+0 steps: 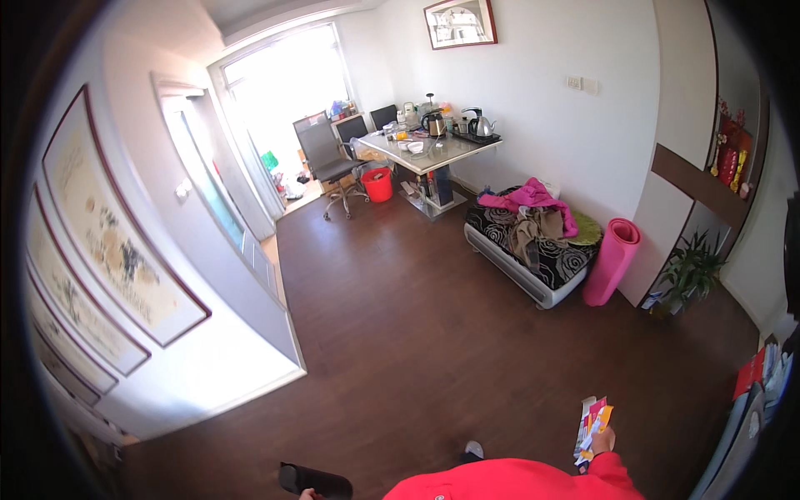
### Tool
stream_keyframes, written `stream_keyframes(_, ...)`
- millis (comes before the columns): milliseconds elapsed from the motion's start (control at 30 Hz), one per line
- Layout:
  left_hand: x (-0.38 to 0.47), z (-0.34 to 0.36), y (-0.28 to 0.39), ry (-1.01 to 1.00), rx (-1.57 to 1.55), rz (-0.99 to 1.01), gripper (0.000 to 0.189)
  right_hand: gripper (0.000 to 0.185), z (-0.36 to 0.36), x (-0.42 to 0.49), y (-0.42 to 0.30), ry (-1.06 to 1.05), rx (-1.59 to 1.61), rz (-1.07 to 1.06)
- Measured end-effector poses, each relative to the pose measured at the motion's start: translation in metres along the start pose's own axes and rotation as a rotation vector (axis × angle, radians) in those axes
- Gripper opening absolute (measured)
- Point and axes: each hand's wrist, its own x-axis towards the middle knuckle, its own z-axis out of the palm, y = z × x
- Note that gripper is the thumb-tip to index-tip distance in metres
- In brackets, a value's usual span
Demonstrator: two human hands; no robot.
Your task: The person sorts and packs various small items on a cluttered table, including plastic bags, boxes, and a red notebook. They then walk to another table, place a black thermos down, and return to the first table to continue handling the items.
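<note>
My left hand (309, 494) shows only as fingertips at the bottom edge, closed around a black cylinder (316, 481). What the cylinder is cannot be made out. On the other side, my right hand (603, 441) reaches out of a red sleeve (612, 475) and grips a bunch of flat, colourful packages (590, 428) in white, pink and yellow. They bear print too small to read. Both hands are low in the view, apart from each other, above a dark brown wood floor (400, 350). A shoe tip (474, 448) peeks out before my body.
A glass-topped table (462, 152) holds kettles and bowls. Beside it stand a swivel chair (337, 165) and a red bucket (377, 185). Further right are an upholstered bench (531, 275) with clothes, a rolled pink mat (612, 262) and a potted plant (690, 269). A wall corner (303, 369) juts in from the left.
</note>
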Motion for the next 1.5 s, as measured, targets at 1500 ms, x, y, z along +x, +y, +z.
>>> stream_keyframes(1500,0.218,1.648,0.937,-0.91,0.91,1.046,0.014,0.035,0.707,0.747,-0.955,-0.017,0.017,-0.152)
